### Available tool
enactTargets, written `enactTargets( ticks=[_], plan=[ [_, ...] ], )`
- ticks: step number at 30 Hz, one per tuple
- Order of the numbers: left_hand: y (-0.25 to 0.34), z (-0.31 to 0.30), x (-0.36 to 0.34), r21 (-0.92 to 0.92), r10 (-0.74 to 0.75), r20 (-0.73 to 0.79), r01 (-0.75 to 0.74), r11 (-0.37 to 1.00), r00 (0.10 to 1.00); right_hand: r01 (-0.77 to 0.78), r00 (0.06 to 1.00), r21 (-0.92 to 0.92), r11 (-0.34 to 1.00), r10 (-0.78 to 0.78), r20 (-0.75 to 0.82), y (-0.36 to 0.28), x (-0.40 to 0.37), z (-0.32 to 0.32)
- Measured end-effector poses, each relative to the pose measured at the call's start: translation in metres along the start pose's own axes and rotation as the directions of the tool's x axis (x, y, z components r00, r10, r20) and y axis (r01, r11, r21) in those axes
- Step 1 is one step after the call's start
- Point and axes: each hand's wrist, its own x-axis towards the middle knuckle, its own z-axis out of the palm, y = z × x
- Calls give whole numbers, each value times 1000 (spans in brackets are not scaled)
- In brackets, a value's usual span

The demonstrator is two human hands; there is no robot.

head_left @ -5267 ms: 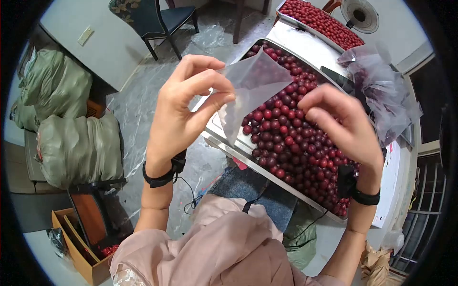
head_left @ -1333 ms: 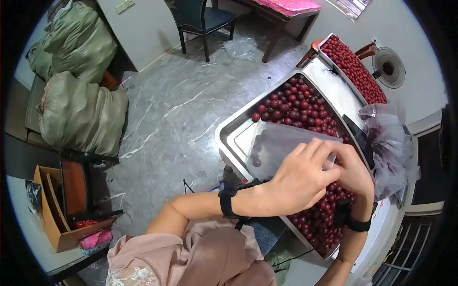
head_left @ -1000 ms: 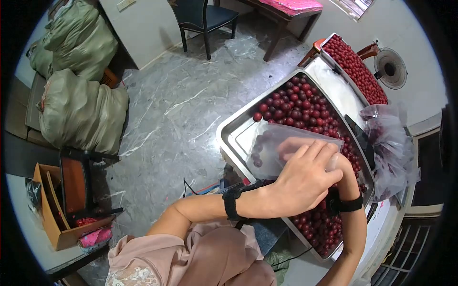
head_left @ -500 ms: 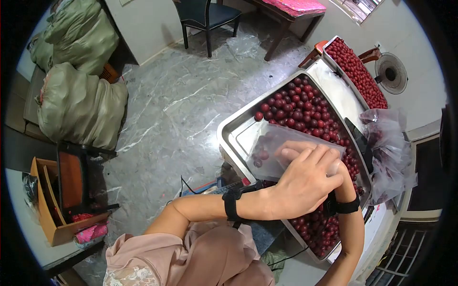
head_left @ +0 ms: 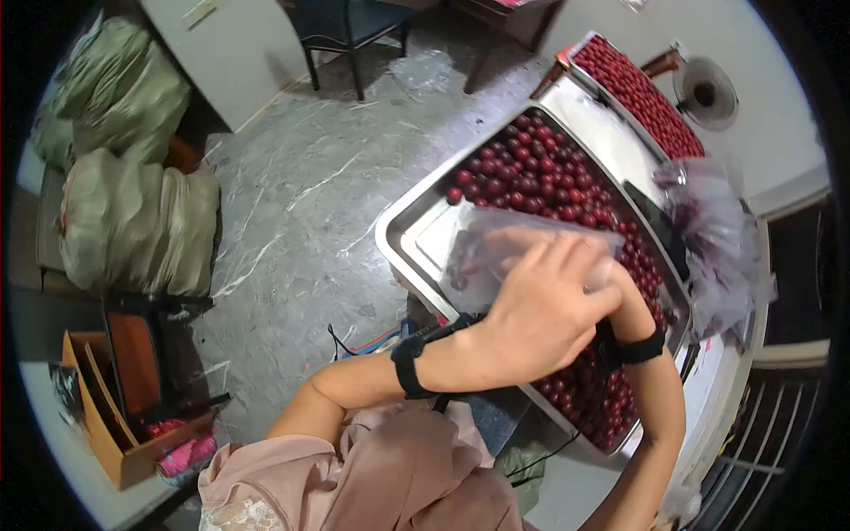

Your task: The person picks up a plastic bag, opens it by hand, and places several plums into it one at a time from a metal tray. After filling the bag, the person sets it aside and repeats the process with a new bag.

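Note:
My left hand (head_left: 549, 310) reaches across from the left, its fingers closed over the mouth edge of a translucent plastic bag (head_left: 487, 276). Inside the bag, seen hazily through the film, my right hand (head_left: 522, 241) stretches its fingers leftward with the thumb apart. Its back and wrist are partly covered by the left hand. A few dark red round fruits (head_left: 459, 281) show through the far-left end of the bag. Underneath lies a large metal tray (head_left: 394, 232) heaped with red plum-like fruits (head_left: 531, 168); its left corner shows bare metal.
A second tray of smaller red fruits (head_left: 633, 93) stands behind, beside a round fan (head_left: 706, 93). Clear plastic bags (head_left: 717, 239) hang over the table's right side, near a dark flat object (head_left: 655, 217). Stuffed green sacks (head_left: 137, 221), a dark chair (head_left: 354, 26) and a wooden box (head_left: 102, 425) stand around.
The whole view has shifted, so the tray and hands appear slightly higher and farther left. Both hands keep nearly the same pose on the bag, now a little blurred.

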Motion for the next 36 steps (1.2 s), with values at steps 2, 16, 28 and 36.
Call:
enactTargets(
  ticks=[2,16,28,36],
  plan=[
    [0,-7,2,30,7,35,-8,1000,999,-17,999,6,1000,17,-39,37,149,-68],
    [-9,-70,7,132,-153,-128,170,977,980,-85,686,195,977,199,-699,-66,100,-59],
    [-18,-85,1,93,-242,-313,283,955,918,-365,884,-489,792,130,-450,24,127,-11],
    [-20,-93,-2,82,-249,-366,297,951,897,-240,922,-767,596,-107,-372,85,182,14]
  ],
)
